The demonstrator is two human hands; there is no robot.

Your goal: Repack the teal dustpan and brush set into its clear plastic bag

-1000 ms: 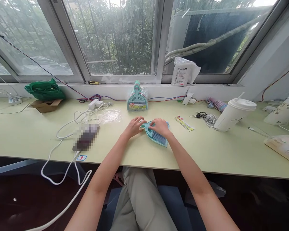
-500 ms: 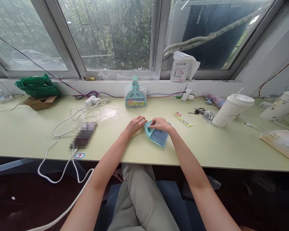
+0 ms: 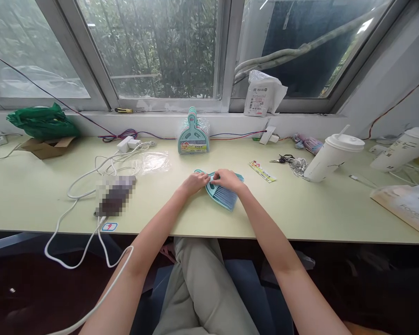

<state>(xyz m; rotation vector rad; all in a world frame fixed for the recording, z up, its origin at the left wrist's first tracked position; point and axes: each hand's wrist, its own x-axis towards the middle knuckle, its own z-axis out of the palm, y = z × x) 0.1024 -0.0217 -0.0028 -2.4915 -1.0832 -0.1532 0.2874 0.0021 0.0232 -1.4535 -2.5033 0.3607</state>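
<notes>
A small teal dustpan with a blue-bristled brush [image 3: 220,194] lies on the pale green desk [image 3: 56,200] right in front of me. My left hand [image 3: 194,182] pinches the handle end at the pan's upper left. My right hand [image 3: 229,179] grips the top of the set beside it, fingers curled over the brush. Behind them, against the window ledge, a packaged stack of the same teal dustpan sets [image 3: 192,137] stands upright in clear wrap.
A white cable [image 3: 87,181] and blurred device [image 3: 113,201] lie at left, with empty clear wrap [image 3: 152,163] nearby. A green bag [image 3: 42,122] rests on a cardboard piece. At right sit a label strip [image 3: 262,171], keys [image 3: 285,160], two lidded cups [image 3: 331,157] and a paper bag [image 3: 405,209].
Both hands have shifted to the handle end of the dustpan set, and the handle now shows to the left of my left hand. The view tilted slightly down.
</notes>
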